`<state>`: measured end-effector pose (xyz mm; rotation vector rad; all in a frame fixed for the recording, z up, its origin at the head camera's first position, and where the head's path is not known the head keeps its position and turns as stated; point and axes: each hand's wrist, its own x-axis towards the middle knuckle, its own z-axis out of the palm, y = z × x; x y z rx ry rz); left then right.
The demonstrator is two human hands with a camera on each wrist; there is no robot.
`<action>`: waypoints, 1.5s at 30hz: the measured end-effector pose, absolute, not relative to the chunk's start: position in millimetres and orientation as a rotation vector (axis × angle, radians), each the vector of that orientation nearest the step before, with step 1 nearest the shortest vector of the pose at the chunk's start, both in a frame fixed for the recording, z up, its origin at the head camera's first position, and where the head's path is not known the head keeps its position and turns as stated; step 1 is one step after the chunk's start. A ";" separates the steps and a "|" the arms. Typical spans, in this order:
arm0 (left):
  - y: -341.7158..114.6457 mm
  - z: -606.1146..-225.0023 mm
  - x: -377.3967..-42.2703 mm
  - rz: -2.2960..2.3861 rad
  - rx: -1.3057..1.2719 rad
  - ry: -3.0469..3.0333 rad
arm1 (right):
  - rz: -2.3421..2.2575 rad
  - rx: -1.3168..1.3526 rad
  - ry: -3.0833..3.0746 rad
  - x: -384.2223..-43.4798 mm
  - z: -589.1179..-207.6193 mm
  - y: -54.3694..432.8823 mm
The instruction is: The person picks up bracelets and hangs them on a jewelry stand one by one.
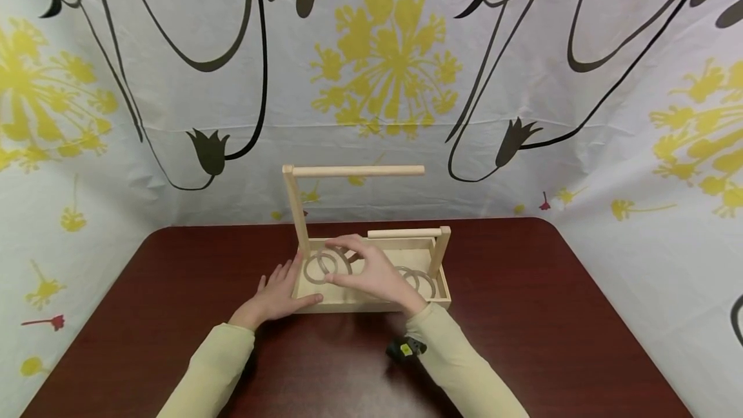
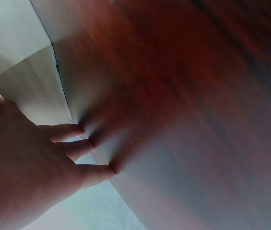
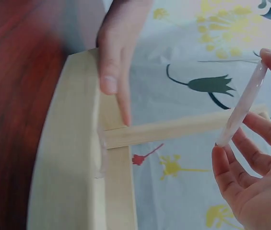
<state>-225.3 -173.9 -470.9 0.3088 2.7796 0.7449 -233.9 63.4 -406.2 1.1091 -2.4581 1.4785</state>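
My right hand [image 1: 377, 274] pinches a translucent ring [image 3: 243, 104] between thumb and fingers, above the wooden tray [image 1: 355, 308]. In the right wrist view the ring appears edge-on, tilted. My left hand [image 1: 277, 297] lies at the tray's left end, fingers straight and spread, its thumb along the front corner. The left wrist view shows its fingertips [image 2: 107, 173] at the tabletop beside the tray's end wall [image 2: 34, 88]. More rings [image 1: 306, 271] lie in the tray's left part. Others [image 1: 433, 284] lie at its right, partly behind my right wrist.
A tall post [image 1: 298, 211] at the tray's left end carries a horizontal bar [image 1: 360, 171] pointing right. From a shorter right post [image 1: 440, 253], a lower bar [image 1: 404, 233] points left. The dark red table [image 1: 522, 315] meets a patterned cloth [image 1: 360, 95] behind.
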 end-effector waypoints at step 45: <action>-173.6 -468.2 -222.7 0.769 0.319 2.804 | 1.619 0.922 -2.333 -238.6 -373.2 128.0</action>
